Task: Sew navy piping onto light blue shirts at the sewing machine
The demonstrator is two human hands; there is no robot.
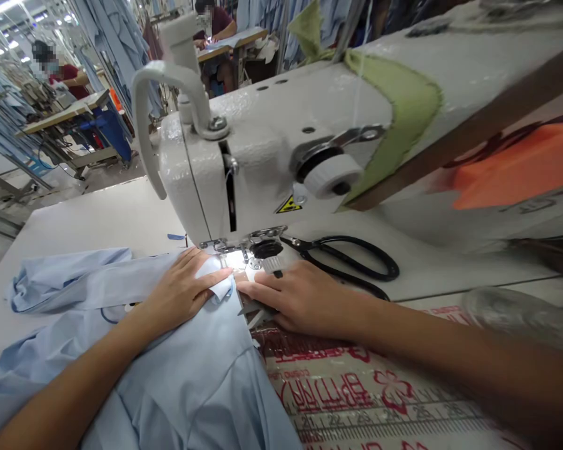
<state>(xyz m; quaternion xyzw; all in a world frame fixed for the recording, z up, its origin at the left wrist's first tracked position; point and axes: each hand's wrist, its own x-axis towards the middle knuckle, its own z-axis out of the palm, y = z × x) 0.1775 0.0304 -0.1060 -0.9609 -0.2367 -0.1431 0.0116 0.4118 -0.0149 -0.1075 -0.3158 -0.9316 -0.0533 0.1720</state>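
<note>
A light-blue garment (pixel 182 381) lies in folds over the left side of the sewing table, its edge running to the needle area of a white sewing machine (pixel 258 162). My left hand (pixel 182 290) holds the cloth down just left of the presser foot, with a small folded flap between thumb and forefinger. Right of the needle, my right hand (pixel 309 300) is closed around small thread snips (pixel 256 314); their blades stick out to the left beside the cloth edge, and the rest is hidden in the palm. Its fingertips are close to the cloth edge.
Black-handled scissors (pixel 356 250) lie under the machine arm. A printed ruler sheet (pixel 356 400) covers the table's front. An orange object (pixel 520 165) is at right. Green cloth (pixel 403 119) wraps the machine arm. Two people sit at other tables behind, among hanging blue garments.
</note>
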